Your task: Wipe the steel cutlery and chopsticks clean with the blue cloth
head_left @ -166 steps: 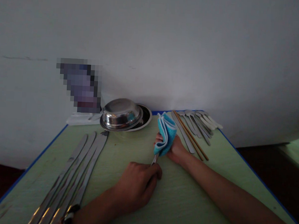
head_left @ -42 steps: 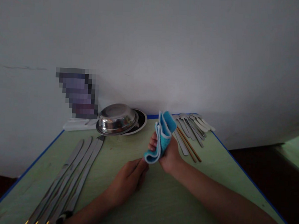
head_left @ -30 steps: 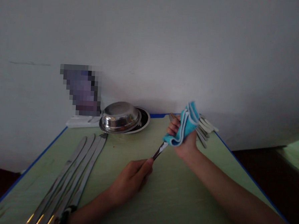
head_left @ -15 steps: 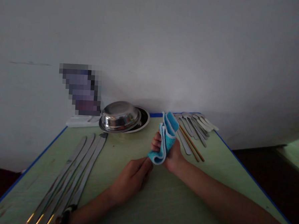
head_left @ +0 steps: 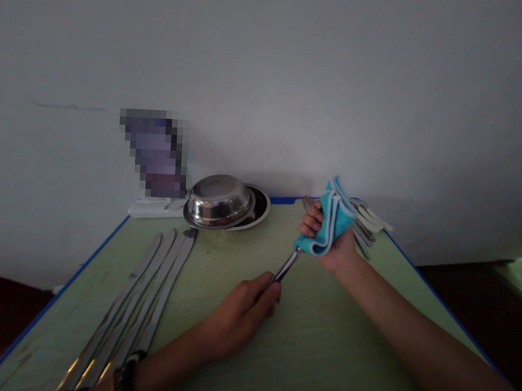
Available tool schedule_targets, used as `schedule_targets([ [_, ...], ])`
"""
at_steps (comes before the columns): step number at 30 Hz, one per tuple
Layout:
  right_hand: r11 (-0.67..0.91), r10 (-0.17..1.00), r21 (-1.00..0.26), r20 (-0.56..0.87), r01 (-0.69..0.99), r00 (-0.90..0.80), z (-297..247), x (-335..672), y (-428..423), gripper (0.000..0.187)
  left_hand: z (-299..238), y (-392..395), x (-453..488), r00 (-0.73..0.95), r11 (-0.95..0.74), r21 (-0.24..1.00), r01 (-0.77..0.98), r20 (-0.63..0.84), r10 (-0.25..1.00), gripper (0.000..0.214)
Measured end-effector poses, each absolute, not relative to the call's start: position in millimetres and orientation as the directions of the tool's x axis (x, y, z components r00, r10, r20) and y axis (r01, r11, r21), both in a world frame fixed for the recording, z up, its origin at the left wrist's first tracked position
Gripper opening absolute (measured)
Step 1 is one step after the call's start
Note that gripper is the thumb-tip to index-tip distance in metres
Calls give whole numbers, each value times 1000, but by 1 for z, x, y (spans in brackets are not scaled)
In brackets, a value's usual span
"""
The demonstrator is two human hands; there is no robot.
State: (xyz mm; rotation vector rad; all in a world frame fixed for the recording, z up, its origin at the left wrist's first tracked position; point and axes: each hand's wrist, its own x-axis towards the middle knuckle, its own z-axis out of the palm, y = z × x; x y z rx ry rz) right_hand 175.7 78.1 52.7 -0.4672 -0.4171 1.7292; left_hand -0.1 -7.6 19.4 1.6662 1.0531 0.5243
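My left hand (head_left: 246, 317) is closed around the lower end of a shiny metal piece of cutlery (head_left: 286, 268), just above the middle of the table. Its far end disappears into a folded blue cloth (head_left: 336, 220) with pale edging, so whether it is a knife, a fork or a spoon is hidden. My right hand (head_left: 341, 249) grips that cloth, its fingers wrapped round the bundle from the far side. Behind the right hand lie metal spoons and other cutlery (head_left: 364, 233), partly covered by the hand and cloth.
Several long metal knives (head_left: 144, 294) lie side by side at the left. An upturned steel bowl (head_left: 221, 202) rests on a dark plate (head_left: 262, 210) near the wall. A blurred upright object (head_left: 156, 155) stands behind a white tray (head_left: 155, 208). White-handled cutlery (head_left: 373, 219) lies at the back right.
My right hand and the cloth have slid up and to the right, away from my left hand. A length of metal handle now shows between them. The view has shifted slightly.
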Motion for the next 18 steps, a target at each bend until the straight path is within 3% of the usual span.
schedule_targets([
  [6,0,987,-562,132,-827,-89,50,203,94,20,15,-3,-3,552,195,969,150,-246,797,49],
  [10,65,977,-568,205,-820,-64,55,209,97,17,13,2,-5,555,137,974,178,-215,804,41],
  [13,7,991,-584,110,-812,-70,58,197,91,20,13,0,-3,539,76,971,226,-190,820,38],
  [18,-229,969,-556,-212,-799,-131,38,153,66,26,16,-7,3,455,-11,929,369,-171,874,38],
])
